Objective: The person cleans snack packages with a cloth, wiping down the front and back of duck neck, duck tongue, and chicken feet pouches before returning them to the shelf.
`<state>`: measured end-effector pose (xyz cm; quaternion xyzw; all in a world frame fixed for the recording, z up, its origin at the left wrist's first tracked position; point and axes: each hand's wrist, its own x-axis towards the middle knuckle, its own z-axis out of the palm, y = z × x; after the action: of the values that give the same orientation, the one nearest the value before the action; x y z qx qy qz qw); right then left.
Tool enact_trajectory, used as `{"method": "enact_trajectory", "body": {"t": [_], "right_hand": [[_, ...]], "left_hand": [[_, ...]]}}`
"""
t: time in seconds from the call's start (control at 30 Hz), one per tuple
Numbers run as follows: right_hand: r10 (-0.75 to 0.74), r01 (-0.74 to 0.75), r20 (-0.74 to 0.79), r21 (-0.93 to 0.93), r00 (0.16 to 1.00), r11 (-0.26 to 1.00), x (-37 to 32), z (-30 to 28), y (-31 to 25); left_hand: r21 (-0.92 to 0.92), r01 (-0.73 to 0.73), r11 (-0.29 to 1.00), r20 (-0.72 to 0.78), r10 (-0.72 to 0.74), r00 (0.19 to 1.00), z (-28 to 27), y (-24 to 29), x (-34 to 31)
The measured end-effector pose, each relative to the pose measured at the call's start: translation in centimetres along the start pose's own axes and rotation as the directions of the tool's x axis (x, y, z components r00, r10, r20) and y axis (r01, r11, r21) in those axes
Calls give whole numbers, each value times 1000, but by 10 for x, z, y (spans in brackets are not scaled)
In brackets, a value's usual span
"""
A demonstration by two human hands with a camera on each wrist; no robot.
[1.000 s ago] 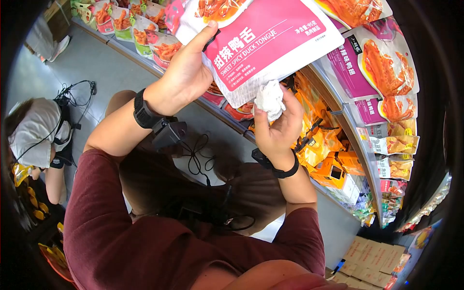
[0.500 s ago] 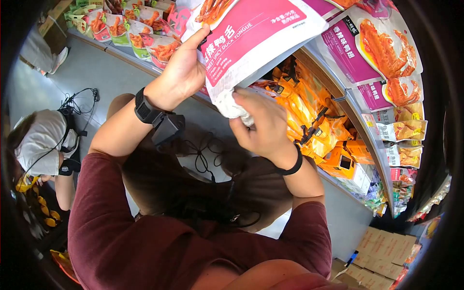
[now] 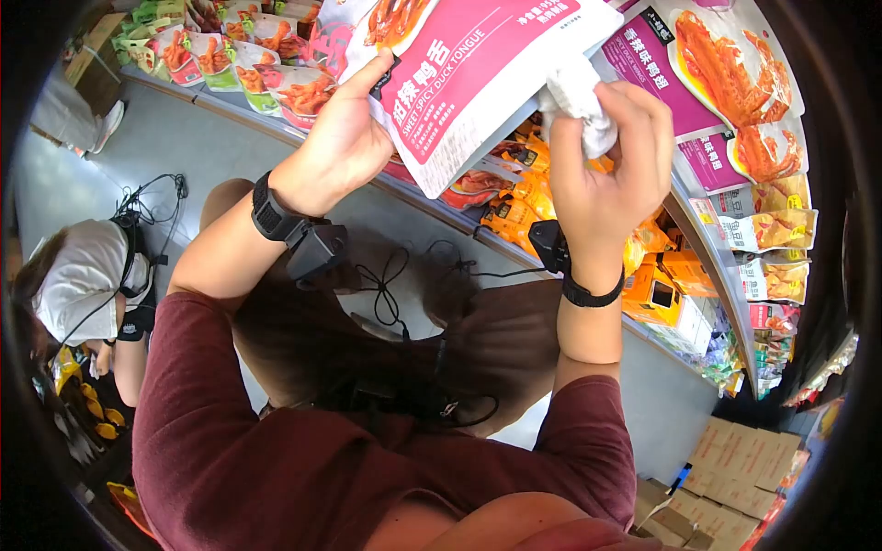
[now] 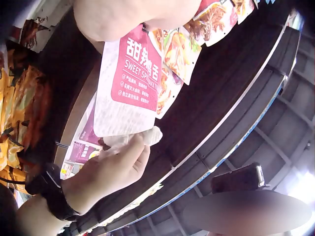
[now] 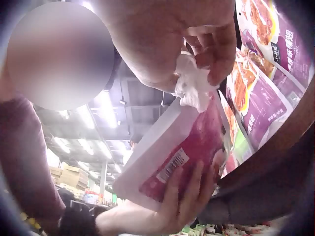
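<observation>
1. The right hand (image 3: 616, 165) pinches a crumpled white wad (image 3: 583, 106) between thumb and fingers, right at the pouch's edge. A loose fold could catch on that edge, or the wad could slip out if the pinch slackens.
2. The left hand (image 3: 340, 147) grips the pouch (image 3: 459, 83), its thumb on the printed front and its fingers spread behind, by the barcode label (image 5: 173, 165). With only this hand supporting it, a hard push at the far side could twist or bend it; pressing too firmly might crease it.
3. The pouch is raised and tilted in front of the shelf (image 3: 726, 285). A wide swing of the right hand could knock the purple packs (image 3: 694, 101) close by.
4. A cable (image 3: 505, 274) runs by the right wrist's camera (image 3: 549, 246); if it snags, it could tug that hand off line.
</observation>
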<state>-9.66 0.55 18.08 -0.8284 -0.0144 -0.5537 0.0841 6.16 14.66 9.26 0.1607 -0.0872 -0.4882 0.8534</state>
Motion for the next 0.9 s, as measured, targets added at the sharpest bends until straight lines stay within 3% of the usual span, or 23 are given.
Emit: {"method": "enact_trajectory", "body": {"t": [0.1, 0.2, 0.27, 0.4, 0.47, 0.63, 0.7, 0.73, 0.77, 0.83, 0.87, 0.9], "right_hand": [[38, -39, 43, 34, 998, 999, 1, -1, 4], [165, -173, 103, 68, 981, 983, 3, 0, 2], [345, -303, -62, 348, 937, 887, 4, 9, -2], [226, -152, -180, 351, 958, 924, -2, 21, 13], [227, -201, -80, 250, 971, 947, -10, 23, 17], [351, -374, 129, 310, 927, 874, -30, 38, 7], [460, -458, 184, 649, 869, 607, -37, 45, 2], [597, -641, 363, 680, 716, 355, -39, 41, -3], [594, -643, 367, 679, 716, 355, -40, 41, -3], [452, -630, 463, 689, 763, 357, -40, 40, -1], [421, -631, 472, 628, 774, 456, -38, 40, -2], [415, -629, 475, 629, 776, 457, -39, 40, -3]], "left_hand": [[9, -14, 1000, -19, 14, 1000, 2, -1, 0], [13, -37, 999, -9, 38, 999, 1, -2, -1], [-10, -21, 1000, 5, 21, 1000, 0, -2, -1], [10, -19, 1000, -32, 20, 999, 2, -3, -3], [12, -32, 999, -27, 33, 999, 1, -2, -3], [41, -73, 997, -28, 74, 997, 5, 1, -6], [81, -130, 988, -42, 134, 990, 8, 2, -7], [79, -132, 988, -45, 135, 990, 7, 3, -7], [104, -152, 983, -49, 157, 986, 6, 5, -5], [127, -179, 976, -52, 187, 981, 3, 9, -2], [168, -215, 962, -58, 227, 972, 2, 11, -1], [209, -249, 946, -62, 267, 962, 0, 13, 0]]}}
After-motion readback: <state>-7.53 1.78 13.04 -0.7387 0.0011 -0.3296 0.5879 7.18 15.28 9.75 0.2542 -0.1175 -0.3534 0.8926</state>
